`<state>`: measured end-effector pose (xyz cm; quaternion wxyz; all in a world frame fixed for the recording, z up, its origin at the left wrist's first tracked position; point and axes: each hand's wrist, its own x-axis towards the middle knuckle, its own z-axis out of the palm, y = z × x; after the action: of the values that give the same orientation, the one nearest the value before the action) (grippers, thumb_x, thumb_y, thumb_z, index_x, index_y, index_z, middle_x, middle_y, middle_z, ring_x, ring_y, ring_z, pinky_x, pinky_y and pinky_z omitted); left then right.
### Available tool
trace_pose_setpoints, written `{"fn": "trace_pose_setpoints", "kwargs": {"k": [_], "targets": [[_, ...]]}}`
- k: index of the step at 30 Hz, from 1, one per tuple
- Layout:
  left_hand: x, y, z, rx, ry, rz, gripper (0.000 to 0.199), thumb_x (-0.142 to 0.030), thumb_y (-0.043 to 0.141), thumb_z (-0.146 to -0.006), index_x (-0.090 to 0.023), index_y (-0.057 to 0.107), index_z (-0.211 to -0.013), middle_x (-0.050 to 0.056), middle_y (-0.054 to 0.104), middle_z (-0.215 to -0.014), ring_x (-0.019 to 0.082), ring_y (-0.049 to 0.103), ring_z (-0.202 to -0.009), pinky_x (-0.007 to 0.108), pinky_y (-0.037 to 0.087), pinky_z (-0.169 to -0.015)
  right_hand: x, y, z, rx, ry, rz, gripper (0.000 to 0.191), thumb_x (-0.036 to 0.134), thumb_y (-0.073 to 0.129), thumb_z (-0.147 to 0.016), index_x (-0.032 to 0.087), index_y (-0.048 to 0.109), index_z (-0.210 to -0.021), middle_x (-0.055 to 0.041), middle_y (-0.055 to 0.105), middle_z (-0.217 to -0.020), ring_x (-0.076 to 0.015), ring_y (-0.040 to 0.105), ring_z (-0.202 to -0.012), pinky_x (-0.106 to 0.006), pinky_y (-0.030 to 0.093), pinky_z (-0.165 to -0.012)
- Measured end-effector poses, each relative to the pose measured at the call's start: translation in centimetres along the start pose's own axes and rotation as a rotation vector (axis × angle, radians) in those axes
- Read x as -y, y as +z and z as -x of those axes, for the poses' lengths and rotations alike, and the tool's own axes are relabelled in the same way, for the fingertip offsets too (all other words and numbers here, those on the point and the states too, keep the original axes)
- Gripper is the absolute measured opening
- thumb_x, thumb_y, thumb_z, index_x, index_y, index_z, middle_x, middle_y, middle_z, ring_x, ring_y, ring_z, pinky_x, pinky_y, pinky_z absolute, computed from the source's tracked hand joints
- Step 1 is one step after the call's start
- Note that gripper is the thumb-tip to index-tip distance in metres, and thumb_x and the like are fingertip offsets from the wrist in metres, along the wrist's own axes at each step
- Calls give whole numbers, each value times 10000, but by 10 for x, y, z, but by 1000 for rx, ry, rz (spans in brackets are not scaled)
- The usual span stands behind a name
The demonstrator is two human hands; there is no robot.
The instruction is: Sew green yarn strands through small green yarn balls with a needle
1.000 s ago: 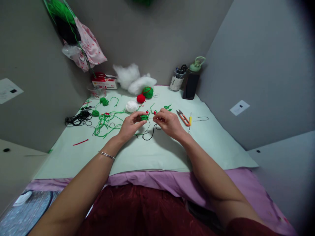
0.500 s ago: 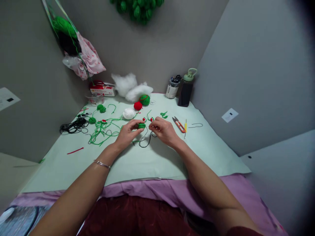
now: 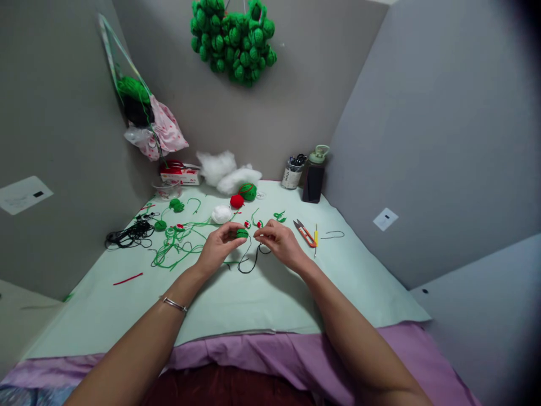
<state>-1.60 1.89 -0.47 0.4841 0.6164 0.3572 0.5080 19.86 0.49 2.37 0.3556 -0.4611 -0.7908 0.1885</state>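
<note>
My left hand (image 3: 216, 248) pinches a small green crocheted ball (image 3: 242, 233) with dark stripes between thumb and fingers. Close beside it, my right hand (image 3: 279, 243) is closed, thumb and fingertips together; what they grip is too small to make out. A black yarn strand (image 3: 249, 271) runs from near the ball and loops on the table below the hands. Just beyond my fingertips lie two small red-and-white pieces (image 3: 259, 224) with green on them. A white yarn ball (image 3: 221, 214) rests behind my left hand.
Orange-handled thread snips (image 3: 305, 233) and a yellow-handled hook (image 3: 315, 239) lie right of my hands. Tangled green yarn (image 3: 180, 248) and black yarn (image 3: 133, 234) spread left. Behind are white stuffing (image 3: 217, 164), a red yarn ball (image 3: 236, 201) and a dark bottle (image 3: 313, 181). Green crocheted balls (image 3: 236, 48) hang above.
The head view has tilted upward, so the table sits lower in the picture and more of the hanging green balls shows. Both hands keep nearly the same pose around the green ball.
</note>
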Motion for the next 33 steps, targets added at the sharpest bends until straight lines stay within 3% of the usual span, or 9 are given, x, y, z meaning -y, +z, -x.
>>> {"fn": "trace_pose_setpoints", "kwargs": {"k": [4,7,11,24,33], "targets": [[1,1,1,-12,1,-21,324,-339,825,-749,-201,705,-1017,50,723,-966,184,673,-876,338,555,-847,-3,-1,0,62,11,-27,169,175,592,-952,214,751,-991,-15,543,-834,-136,524,-723,-267,384,-693],[1,1,1,-3,15,-23,312,-315,826,-749,-198,719,-1018,54,720,-988,184,668,-897,342,546,-877,-4,0,0,61,36,-59,111,155,598,-921,186,704,-933,-11,573,-830,-131,506,-711,-266,380,-693],[-3,1,2,8,27,-10,321,-305,822,-755,-200,751,-1051,57,708,-1021,175,650,-913,340,526,-911,-6,2,-2,37,49,-149,88,206,632,-893,176,684,-829,-13,578,-808,-131,501,-714,-270,380,-690],[-13,4,0,-76,10,139,339,-306,889,-640,-181,730,-912,28,701,-897,164,627,-842,299,517,-808,1,12,-4,79,189,-582,255,414,742,-800,162,705,-804,-5,579,-775,-112,481,-651,-273,406,-628],[-10,-1,-3,-40,-145,302,352,-375,864,-699,-178,742,-964,17,691,-898,134,611,-793,287,491,-826,12,9,-2,12,122,-527,175,316,705,-824,158,766,-867,-24,602,-823,-119,491,-695,-286,388,-661]]}}
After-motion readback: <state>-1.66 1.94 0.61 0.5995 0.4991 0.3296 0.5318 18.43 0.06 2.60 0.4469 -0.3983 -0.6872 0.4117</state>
